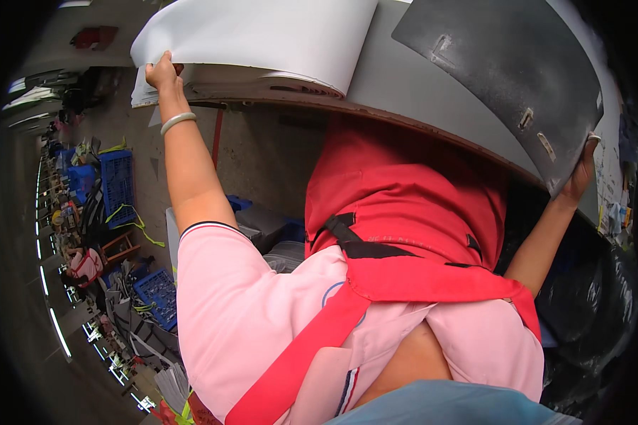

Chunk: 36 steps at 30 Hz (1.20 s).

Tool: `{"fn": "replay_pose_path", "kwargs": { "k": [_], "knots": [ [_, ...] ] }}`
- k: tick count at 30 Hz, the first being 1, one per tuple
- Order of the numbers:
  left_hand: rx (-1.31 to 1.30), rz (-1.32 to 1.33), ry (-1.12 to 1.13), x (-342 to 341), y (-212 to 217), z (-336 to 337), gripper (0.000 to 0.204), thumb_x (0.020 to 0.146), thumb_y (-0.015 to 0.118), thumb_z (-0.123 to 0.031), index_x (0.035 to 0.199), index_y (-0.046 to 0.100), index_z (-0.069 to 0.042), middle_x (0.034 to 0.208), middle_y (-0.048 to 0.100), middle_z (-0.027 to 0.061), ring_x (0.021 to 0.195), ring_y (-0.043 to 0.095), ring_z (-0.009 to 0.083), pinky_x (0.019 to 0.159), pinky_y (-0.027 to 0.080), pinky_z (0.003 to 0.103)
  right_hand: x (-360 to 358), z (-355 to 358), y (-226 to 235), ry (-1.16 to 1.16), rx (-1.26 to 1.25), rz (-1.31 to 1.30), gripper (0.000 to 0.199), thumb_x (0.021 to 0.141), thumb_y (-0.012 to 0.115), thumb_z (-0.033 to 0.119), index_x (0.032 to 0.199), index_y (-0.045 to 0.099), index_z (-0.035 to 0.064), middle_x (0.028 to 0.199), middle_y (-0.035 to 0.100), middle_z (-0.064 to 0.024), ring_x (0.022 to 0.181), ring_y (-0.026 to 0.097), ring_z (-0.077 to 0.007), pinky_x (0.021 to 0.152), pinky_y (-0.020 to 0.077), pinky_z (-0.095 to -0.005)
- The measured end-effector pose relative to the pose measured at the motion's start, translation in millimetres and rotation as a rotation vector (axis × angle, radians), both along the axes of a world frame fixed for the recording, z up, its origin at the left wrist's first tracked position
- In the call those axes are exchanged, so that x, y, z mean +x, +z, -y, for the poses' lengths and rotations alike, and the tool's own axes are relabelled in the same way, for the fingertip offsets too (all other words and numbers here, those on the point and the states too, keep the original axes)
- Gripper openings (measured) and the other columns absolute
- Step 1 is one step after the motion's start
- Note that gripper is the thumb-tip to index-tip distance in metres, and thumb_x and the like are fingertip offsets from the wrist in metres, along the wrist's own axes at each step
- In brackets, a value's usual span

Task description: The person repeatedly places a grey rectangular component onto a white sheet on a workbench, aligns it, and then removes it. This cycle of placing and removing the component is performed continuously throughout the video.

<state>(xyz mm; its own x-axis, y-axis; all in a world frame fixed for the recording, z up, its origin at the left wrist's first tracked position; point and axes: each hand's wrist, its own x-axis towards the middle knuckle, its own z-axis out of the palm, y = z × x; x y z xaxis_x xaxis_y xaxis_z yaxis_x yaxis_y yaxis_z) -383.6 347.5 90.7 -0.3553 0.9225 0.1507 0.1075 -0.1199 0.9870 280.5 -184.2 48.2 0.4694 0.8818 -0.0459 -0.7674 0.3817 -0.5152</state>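
Observation:
At the table's far left, my left hand (164, 74) grips the near corner of a large white sheet (262, 32), thumb on top and fingers folded beneath. The sheet bows upward over a stack of similar sheets (248, 83). On the right, my right hand (583, 166) is closed on the edge of a dark grey board (517, 78), which is raised and curved. The board has several slot-like cut-outs and pale scuffs. Part of the right fingers is hidden behind it. A grey surface (397, 81) shows between sheet and board.
The table's brown edge (404, 122) runs across in front of my red apron. On the floor to the left are blue crates (117, 184), a small wooden stool (120, 248) and piled materials. Black plastic bags (581, 304) lie at the right. Another person (85, 265) is far left.

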Motion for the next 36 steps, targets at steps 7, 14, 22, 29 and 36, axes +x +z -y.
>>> {"fn": "replay_pose_path", "kwargs": {
  "k": [7, 14, 22, 29, 36],
  "knots": [
    [-0.174, -0.678, 0.302, -67, -76, 22, 0.067, 0.088, 0.077, -0.018, 0.136, 0.045, 0.015, 0.088, 0.065, 0.0133, 0.074, 0.064, 0.0193, 0.061, 0.054, 0.033, -15, -50, 3, -0.053, -0.397, 0.476, 0.032, 0.101, 0.068, 0.026, 0.125, 0.067, 0.0049, 0.111, 0.073, -0.0078, 0.101, 0.071, -0.0184, 0.088, 0.0604, -0.0337],
    [0.36, -0.581, -0.277, 111, 5, 140, 0.029, 0.09, 0.077, -0.009, 0.118, 0.072, -0.001, 0.093, 0.07, 0.0062, 0.082, 0.065, 0.0132, 0.078, 0.054, 0.027, 16, -61, -27, -0.084, -0.908, 1.237, 0.016, 0.096, 0.074, 0.023, 0.099, 0.073, 0.007, 0.085, 0.067, 0.0009, 0.075, 0.059, -0.0075, 0.065, 0.0467, -0.0232],
    [0.527, -0.933, -1.145, 266, -44, 291, 0.028, 0.085, 0.081, -0.018, 0.108, 0.073, -0.005, 0.104, 0.068, 0.008, 0.094, 0.066, 0.0271, 0.083, 0.054, 0.037, -10, -86, -5, -0.088, -1.013, 1.354, 0.019, 0.092, 0.074, 0.022, 0.083, 0.069, 0.0059, 0.07, 0.058, 0.0042, 0.064, 0.048, -0.0058, 0.057, 0.0372, -0.0248],
    [0.633, -0.967, -1.14, 263, -59, 284, 0.033, 0.081, 0.083, -0.022, 0.109, 0.074, -0.008, 0.109, 0.068, 0.0075, 0.102, 0.064, 0.0292, 0.088, 0.054, 0.039, -13, -83, -11, -0.112, -1.016, 1.352, 0.02, 0.092, 0.075, 0.023, 0.086, 0.071, 0.0041, 0.074, 0.062, 0.0024, 0.068, 0.051, -0.0078, 0.061, 0.0416, -0.0268],
    [0.628, -0.937, -1.14, 256, -63, 278, 0.033, 0.08, 0.084, -0.024, 0.106, 0.074, -0.007, 0.107, 0.069, 0.0072, 0.101, 0.066, 0.0278, 0.086, 0.054, 0.039, -19, -83, -12, -0.131, -1.01, 1.43, 0.025, 0.091, 0.076, 0.025, 0.092, 0.073, 0.0008, 0.081, 0.068, -0.002, 0.075, 0.057, -0.0113, 0.069, 0.0475, -0.029]
  ]
}}
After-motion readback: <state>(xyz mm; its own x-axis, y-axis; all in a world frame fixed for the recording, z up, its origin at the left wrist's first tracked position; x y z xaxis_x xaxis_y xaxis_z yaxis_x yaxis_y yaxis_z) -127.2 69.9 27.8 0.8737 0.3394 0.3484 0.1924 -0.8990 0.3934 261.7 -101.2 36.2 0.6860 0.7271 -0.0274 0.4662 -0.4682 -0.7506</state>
